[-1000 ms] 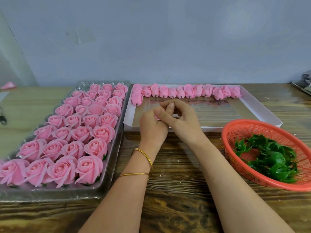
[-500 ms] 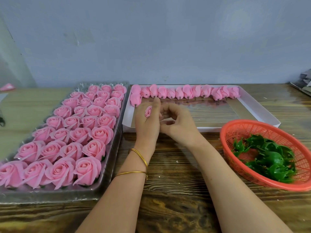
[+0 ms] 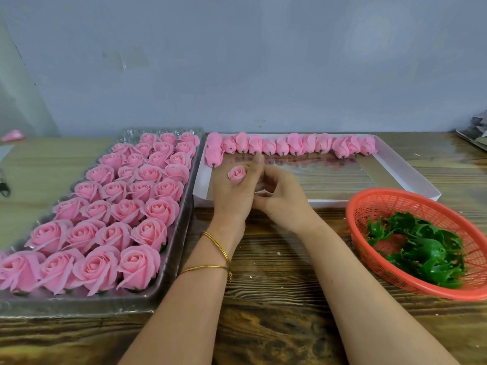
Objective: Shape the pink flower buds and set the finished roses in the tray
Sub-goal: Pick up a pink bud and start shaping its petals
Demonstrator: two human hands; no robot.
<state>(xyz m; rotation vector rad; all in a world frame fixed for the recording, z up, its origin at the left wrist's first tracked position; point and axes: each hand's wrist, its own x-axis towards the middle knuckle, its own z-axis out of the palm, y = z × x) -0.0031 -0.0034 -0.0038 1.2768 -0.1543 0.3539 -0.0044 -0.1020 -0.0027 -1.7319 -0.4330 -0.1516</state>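
My left hand [image 3: 233,192] holds a small pink bud [image 3: 236,174] upright between thumb and fingers, above the near edge of the white box [image 3: 411,177]. My right hand [image 3: 282,197] touches the left one from the right, its fingers curled by the bud's underside; whether they pinch the bud is hidden. A row of unshaped pink buds [image 3: 295,147] lies along the far wall of the box. On the left, the clear plastic tray [image 3: 181,233] holds several rows of finished pink roses [image 3: 110,214].
A red plastic basket [image 3: 374,204] with green leaf calyxes [image 3: 419,246] stands at the right on the wooden table [image 3: 274,285]. A grey wall runs behind. Two gold bangles circle my left wrist. Small items lie at the far left and far right edges.
The bud, nearly hidden between both hands a second ago, now shows above my left hand's fingers. My left hand has risen and turned; my right hand has slipped lower beside it.
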